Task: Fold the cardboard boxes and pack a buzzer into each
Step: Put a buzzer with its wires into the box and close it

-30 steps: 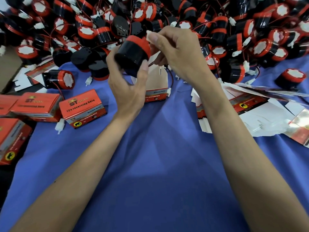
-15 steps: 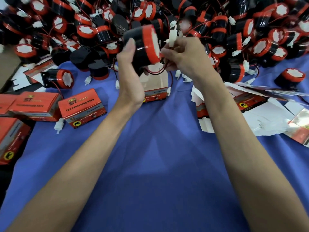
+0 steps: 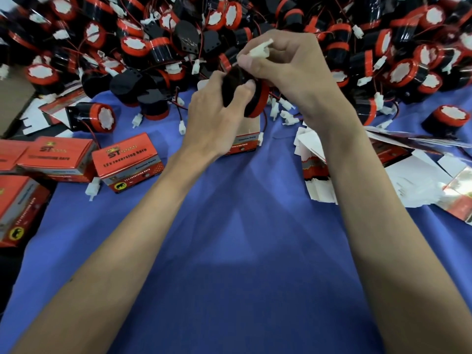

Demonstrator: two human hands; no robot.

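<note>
My left hand (image 3: 217,116) grips one buzzer (image 3: 256,100) round its black barrel, fingers curled over it. It is held just above the open carton (image 3: 246,139) standing on the blue cloth (image 3: 242,238). My right hand (image 3: 288,72) pinches the buzzer's white connector (image 3: 258,51) between thumb and forefinger, above the barrel.

Judgement: rigid plastic shell, fairly light, smooth enough to slip. The barrel is the sound hold. The connector looks the weak point: tuck it in, do not tug.

Count:
- one buzzer in hand
- one open carton
- four closed cartons (image 3: 127,162) visible at left
- one fanned stack of flat blanks (image 3: 316,175) at right
- far heap of loose buzzers (image 3: 153,47), too many to count
</note>
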